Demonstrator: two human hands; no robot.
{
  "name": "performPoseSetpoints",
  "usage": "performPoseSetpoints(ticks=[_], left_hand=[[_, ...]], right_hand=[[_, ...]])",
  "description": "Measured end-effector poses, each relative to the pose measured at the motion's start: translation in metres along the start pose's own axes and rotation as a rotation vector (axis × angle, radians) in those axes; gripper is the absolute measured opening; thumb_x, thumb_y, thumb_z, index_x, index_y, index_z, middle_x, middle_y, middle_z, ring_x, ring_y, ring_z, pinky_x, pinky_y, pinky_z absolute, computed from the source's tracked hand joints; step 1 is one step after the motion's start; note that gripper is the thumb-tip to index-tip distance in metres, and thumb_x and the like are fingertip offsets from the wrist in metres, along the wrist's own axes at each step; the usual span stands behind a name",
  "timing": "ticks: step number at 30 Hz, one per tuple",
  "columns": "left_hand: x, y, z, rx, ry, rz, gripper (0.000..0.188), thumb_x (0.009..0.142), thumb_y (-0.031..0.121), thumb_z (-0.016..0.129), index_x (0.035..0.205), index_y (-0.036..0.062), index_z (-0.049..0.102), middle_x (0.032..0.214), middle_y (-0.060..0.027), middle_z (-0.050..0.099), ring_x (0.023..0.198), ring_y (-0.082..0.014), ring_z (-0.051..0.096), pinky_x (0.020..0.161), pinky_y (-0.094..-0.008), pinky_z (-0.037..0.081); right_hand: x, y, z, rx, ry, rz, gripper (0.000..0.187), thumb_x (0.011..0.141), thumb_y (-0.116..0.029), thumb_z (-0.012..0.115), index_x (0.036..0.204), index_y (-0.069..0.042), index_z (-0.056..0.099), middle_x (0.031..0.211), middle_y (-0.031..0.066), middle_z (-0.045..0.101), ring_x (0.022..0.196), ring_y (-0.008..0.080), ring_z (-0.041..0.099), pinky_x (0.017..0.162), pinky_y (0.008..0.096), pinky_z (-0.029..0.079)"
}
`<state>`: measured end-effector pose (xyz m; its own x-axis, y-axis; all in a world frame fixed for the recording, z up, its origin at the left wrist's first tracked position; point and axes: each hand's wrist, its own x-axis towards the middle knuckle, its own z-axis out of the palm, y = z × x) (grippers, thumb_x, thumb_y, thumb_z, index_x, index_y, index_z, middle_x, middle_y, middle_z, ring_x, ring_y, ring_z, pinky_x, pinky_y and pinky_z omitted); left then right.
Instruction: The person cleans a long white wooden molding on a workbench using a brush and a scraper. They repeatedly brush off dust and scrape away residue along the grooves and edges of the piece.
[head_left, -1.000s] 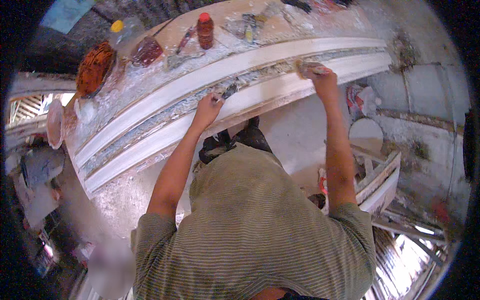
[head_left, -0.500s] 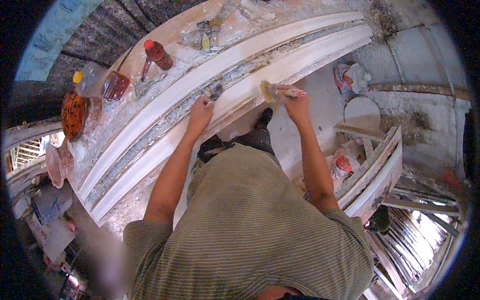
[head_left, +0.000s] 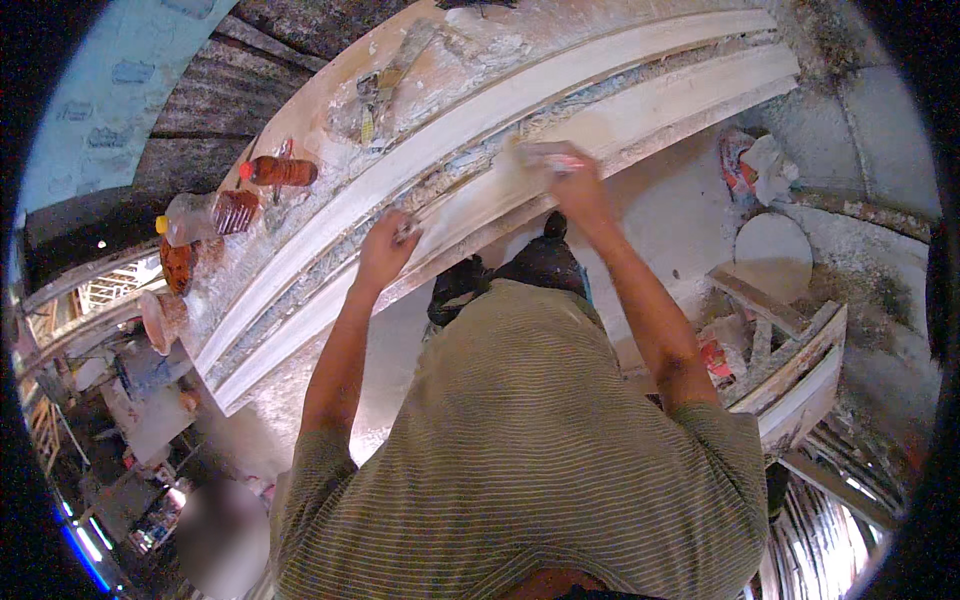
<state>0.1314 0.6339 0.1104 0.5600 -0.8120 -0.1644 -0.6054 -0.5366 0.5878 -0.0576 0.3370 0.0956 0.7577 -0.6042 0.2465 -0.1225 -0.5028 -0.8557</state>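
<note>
Two long, slightly curved white moulding strips lie side by side on a work table (head_left: 335,105), a far strip (head_left: 440,130) and a near strip (head_left: 455,215), with a debris-filled gap between them. My right hand (head_left: 578,195) is closed round a brush (head_left: 522,165), whose bristles are smeared by motion over the near strip. At the near strip's left part, my left hand (head_left: 383,252) is closed with its fingertips by the gap. Something small and greyish shows at those fingers, too unclear to name.
Beyond the strips stand a red-capped bottle (head_left: 283,172) of red-brown liquid, a second dark red container (head_left: 236,212) and a yellow-capped clear bottle (head_left: 190,222). A pinkish bowl (head_left: 160,320) sits at the table's left end. Right of me are a wooden frame (head_left: 785,375) and a white disc (head_left: 773,250).
The brush has gone from the near strip's front edge to over its top face, as my right hand moved far and left. My left hand has shifted left along the strip. The whole view has turned slightly.
</note>
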Motion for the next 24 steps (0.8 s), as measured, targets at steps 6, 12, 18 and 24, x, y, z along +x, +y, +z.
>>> performPoseSetpoints(ticks=[6,12,18,24], left_hand=[[0.001,0.019,-0.010,0.202,-0.048,0.081,0.022,0.084,0.022,0.067,0.103,0.0118,0.064,0.107,-0.0089,0.063,0.092,-0.0324,0.064,0.074,-0.0394,0.054],[0.028,0.028,0.003,0.216,-0.008,0.232,0.020,0.086,0.022,0.067,0.102,0.0122,0.065,0.108,-0.0095,0.064,0.089,-0.0318,0.066,0.070,-0.0414,0.056],[0.031,-0.001,0.006,0.270,-0.007,0.305,0.020,0.089,0.023,0.063,0.104,0.0110,0.065,0.115,-0.0102,0.063,0.094,-0.0303,0.065,0.069,-0.0413,0.056],[0.096,0.045,0.020,0.283,-0.119,0.370,0.019,0.088,0.021,0.061,0.102,0.0088,0.063,0.106,-0.0114,0.063,0.091,-0.0328,0.064,0.071,-0.0449,0.055]], right_hand=[[0.024,0.055,0.032,-0.312,-0.061,0.364,0.038,0.084,-0.037,0.069,0.097,-0.001,0.070,0.081,0.0165,0.070,0.074,0.0312,0.068,0.071,0.0390,0.053],[0.052,0.117,-0.130,-0.289,0.293,0.232,0.024,0.085,-0.018,0.069,0.101,-0.001,0.071,0.091,0.0098,0.073,0.081,0.0185,0.069,0.072,0.0325,0.053],[0.024,0.061,-0.152,-0.035,0.495,0.380,0.022,0.085,-0.015,0.069,0.103,-0.002,0.072,0.085,0.0067,0.070,0.071,0.0112,0.062,0.059,0.0258,0.050],[-0.008,0.012,-0.082,0.128,0.406,0.539,0.023,0.085,-0.014,0.070,0.104,-0.001,0.072,0.082,0.0044,0.069,0.066,0.0092,0.060,0.054,0.0223,0.046]])
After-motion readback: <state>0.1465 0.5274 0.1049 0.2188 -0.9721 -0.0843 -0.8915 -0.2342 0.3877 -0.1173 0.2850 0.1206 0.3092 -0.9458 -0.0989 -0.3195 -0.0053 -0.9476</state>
